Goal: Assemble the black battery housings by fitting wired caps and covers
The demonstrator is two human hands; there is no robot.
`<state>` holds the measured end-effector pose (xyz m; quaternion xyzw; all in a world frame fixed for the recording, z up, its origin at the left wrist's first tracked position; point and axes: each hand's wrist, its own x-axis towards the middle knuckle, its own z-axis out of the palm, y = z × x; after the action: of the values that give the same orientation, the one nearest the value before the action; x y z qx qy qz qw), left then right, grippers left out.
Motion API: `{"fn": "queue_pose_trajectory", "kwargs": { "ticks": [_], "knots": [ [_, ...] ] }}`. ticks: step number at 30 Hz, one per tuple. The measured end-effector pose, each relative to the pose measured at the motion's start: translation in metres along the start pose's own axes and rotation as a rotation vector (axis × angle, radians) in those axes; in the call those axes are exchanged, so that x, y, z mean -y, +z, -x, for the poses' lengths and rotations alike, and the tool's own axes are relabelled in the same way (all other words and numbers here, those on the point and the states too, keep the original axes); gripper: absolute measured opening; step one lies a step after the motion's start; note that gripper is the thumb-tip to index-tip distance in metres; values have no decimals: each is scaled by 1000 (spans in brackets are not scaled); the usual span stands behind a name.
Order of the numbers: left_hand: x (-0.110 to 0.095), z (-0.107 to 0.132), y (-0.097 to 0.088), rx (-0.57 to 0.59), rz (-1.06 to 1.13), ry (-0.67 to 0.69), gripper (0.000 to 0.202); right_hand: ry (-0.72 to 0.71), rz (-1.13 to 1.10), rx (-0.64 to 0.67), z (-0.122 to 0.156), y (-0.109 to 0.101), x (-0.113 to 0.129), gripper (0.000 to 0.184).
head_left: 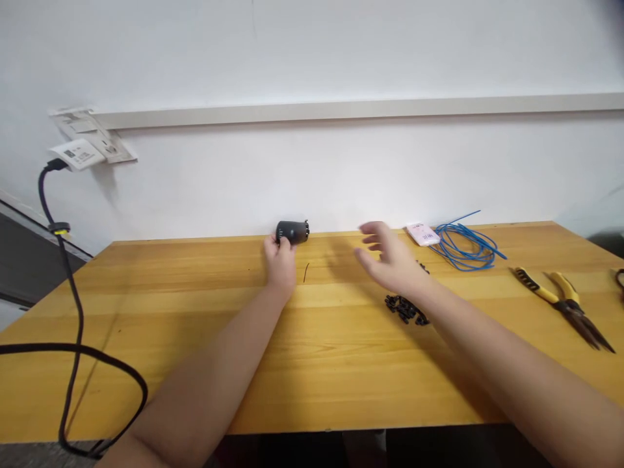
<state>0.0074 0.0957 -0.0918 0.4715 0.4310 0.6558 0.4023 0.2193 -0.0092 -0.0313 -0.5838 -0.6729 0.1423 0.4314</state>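
My left hand (280, 262) grips the near end of a black cylindrical device (292, 232), which lies at the back edge of the wooden table (195, 312). My right hand (390, 257) hovers over the table with its fingers spread, holding nothing. Just below it lies a small heap of black plastic pieces (405, 309), and a few more (422, 267) are partly hidden behind that hand.
A coil of blue wire (465, 247) and a pink-and-white card (422, 234) lie at the back right. Yellow-handled pliers (560, 304) rest further right. A black cable (73, 305) runs down from a white wall socket (92, 140) across the table's left side.
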Motion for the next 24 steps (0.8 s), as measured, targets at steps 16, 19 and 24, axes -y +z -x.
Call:
{"fn": "queue_pose_trajectory", "kwargs": {
  "ticks": [16,19,24],
  "knots": [
    [-18,-41,-24,-320,800,-634,20,149,434,237,-114,139,-15,33],
    [-17,-41,-22,-315,804,-642,21,147,406,190,-112,142,-19,31],
    [-14,-37,-18,-289,758,-656,20,127,301,89,-114,143,-26,28]
  ]
}}
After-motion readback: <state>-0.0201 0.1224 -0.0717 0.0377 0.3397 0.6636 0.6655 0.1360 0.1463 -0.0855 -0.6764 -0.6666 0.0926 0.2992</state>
